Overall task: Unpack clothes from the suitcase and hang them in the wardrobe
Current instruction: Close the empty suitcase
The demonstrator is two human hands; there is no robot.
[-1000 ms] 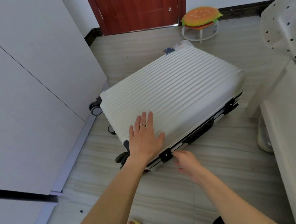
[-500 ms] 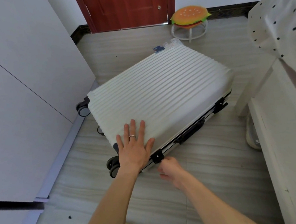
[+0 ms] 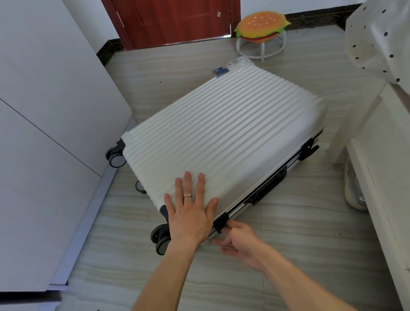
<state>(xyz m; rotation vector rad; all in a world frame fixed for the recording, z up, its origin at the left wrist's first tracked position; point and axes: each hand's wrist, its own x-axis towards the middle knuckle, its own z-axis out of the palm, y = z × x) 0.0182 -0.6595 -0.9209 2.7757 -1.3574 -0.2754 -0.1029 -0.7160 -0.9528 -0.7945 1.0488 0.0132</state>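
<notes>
Suitcase (image 3: pixel 222 133) is seen lying flat and closed on the floor (image 3: pixel 210 268), and the left hand (image 3: pixel 191 217) is kept pressed on its near corner, palm down, fingers straight and slightly spread, exactly as half a second ago. A ring (image 3: pixel 187 196) is worn on one finger. Now the right hand (image 3: pixel 235 240): half a second ago it was bunched up at the near latch (image 3: pixel 221 223), and now its fingers are loosened and fanned out, with the uppermost fingertip laid against that black latch. Some blur is noted there, so a real pinch cannot be confirmed. No gap is seen between lid and frame.

Further along the front edge a black handle (image 3: pixel 265 189) is found, then a second latch (image 3: pixel 308 148). Black wheels (image 3: pixel 160 238) are seen at the left end. At the far corner a label (image 3: pixel 230 67) with a blue patch is stuck; its print is too small to be read, and no brand name can be made out anywhere on the ribbed white shell.

The white wardrobe (image 3: pixel 31 123) is seen on the left, doors shut, just beside the suitcase. A red door (image 3: pixel 173 9) is seen behind, and near it a burger-shaped stool (image 3: pixel 261 27). A dotted cover (image 3: pixel 388 29) is draped at the right.
</notes>
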